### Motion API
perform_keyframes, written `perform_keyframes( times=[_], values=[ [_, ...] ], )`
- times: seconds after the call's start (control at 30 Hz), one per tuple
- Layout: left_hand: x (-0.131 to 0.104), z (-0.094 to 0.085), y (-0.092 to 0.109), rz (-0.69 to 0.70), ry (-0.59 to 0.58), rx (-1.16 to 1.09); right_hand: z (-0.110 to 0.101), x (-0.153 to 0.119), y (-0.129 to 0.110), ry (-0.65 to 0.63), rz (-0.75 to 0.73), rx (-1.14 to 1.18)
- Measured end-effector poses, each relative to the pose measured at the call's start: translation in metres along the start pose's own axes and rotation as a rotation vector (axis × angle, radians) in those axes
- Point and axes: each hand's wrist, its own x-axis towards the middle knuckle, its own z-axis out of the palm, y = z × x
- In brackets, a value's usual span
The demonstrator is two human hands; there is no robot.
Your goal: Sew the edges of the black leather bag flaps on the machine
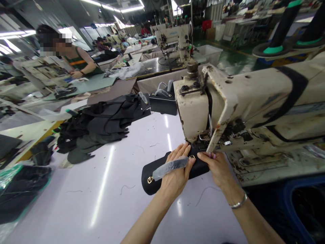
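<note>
A black bag panel (pixel 146 173) lies under the head of a sewing machine (pixel 194 112). The panel carries a plastic-wrapped handle (pixel 170 167) with gold ring fittings at its ends. My left hand (pixel 176 176) rests on the panel, fingers stretched flat toward the needle area, the handle crossing over its back and the thumb beside one gold ring (pixel 192 157). My right hand (pixel 217 166) pinches the panel at its right part, close to the machine's presser area; its fingertips are partly hidden. The needle itself is hidden behind the machine's parts.
Dark cut pieces (pixel 101 125) are heaped on the white tabletop (pixel 122 210). Behind the machine head sits another black bag piece (pixel 164 103) with wrapped handles. A plastic-wrapped dark bundle (pixel 20 193) lies at left. Thread cones (pixel 278 34) stand upper right. A co-worker (pixel 81 61) sits beyond.
</note>
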Motion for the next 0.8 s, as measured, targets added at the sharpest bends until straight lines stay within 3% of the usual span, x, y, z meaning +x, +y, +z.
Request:
perform_keyframes(
  times=[0.23, 0.43, 0.67, 0.8],
  values=[
    [0.014, -0.006, -0.004, -0.027, -0.033, -0.132, 0.003, 0.005, 0.001, -0.029, 0.04, 0.064],
    [0.026, -0.009, -0.014, -0.096, -0.047, -0.294, 0.003, 0.004, 0.002, 0.044, 0.129, -0.001],
    [0.035, -0.008, -0.023, -0.047, -0.023, -0.233, 0.006, 0.005, 0.004, 0.063, 0.143, 0.039],
    [0.035, -0.009, -0.026, -0.046, -0.065, -0.222, -0.001, -0.001, 0.012, 0.043, 0.086, -0.023]
  ],
)
